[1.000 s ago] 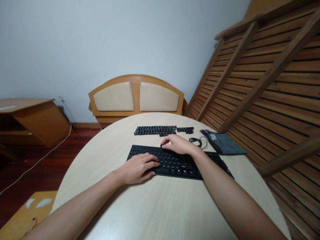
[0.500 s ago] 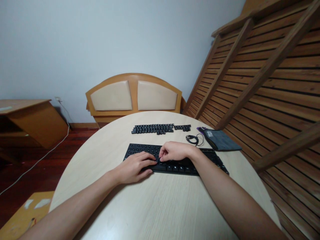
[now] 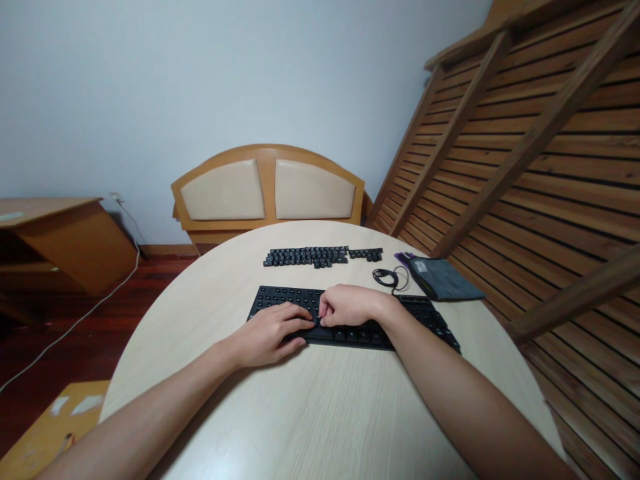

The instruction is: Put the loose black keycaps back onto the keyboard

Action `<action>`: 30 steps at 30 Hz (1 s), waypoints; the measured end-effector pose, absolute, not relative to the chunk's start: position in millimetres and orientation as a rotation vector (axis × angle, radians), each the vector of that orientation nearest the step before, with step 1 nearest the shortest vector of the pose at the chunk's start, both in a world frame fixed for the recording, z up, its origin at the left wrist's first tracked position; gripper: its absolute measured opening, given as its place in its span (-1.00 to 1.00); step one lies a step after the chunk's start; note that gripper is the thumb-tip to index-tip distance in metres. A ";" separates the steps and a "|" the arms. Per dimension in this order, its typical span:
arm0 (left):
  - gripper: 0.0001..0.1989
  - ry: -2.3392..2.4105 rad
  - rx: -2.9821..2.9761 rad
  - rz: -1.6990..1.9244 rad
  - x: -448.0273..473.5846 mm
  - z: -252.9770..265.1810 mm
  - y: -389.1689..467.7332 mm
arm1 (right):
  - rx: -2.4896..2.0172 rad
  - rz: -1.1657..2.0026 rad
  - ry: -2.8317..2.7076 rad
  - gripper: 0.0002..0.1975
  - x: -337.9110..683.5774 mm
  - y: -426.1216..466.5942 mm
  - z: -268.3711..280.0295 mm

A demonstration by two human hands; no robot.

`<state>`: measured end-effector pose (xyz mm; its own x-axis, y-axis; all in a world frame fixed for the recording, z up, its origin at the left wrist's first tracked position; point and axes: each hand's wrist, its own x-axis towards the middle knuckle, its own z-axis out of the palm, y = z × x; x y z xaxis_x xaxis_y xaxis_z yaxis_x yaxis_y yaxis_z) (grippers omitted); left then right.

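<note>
- Over the keyboard (image 3: 354,335), clock read from its centre, the right hand (image 3: 350,304) has fingertips at about 9 o'clock; a second ago they sit at 11, by the far edge, with a small dark piece. Half a second ago, nearly the same spot as now.
- Meaning: work looks shifted from far rows to near rows; probably one keycap being handled, mid-step.
- Right fingers: curled in, thumb against index, pinch-like. Can't tell if a cap is between them.
- Left hand (image 3: 274,331): little changed, at 8 to 9 o'clock, fingers flat and close together on the keys, thumb apart along the near edge. Pinching nothing visible. Fingertips just beside the right's.
- Keyboard: black, flat on the table (image 3: 320,407), long side facing the person. Far-left rows show small separate posts, apparently bare; near row has wider blocks, apparently caps. Middle hidden by hands.
- Loose keycaps (image 3: 305,257) in tidy rows at 11 o'clock; smaller group (image 3: 366,254) at 12.
- Coiled cable (image 3: 383,273) at 1, grey pouch (image 3: 449,279) at 2.
</note>
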<state>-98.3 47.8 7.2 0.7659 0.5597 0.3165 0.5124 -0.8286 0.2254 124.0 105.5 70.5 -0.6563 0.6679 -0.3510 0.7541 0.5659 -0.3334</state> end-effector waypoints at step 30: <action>-0.61 0.937 2.927 0.487 -92.2 4.8 44.4 | 1.218 -0.538 2.640 -0.81 121.5 102.9 78.0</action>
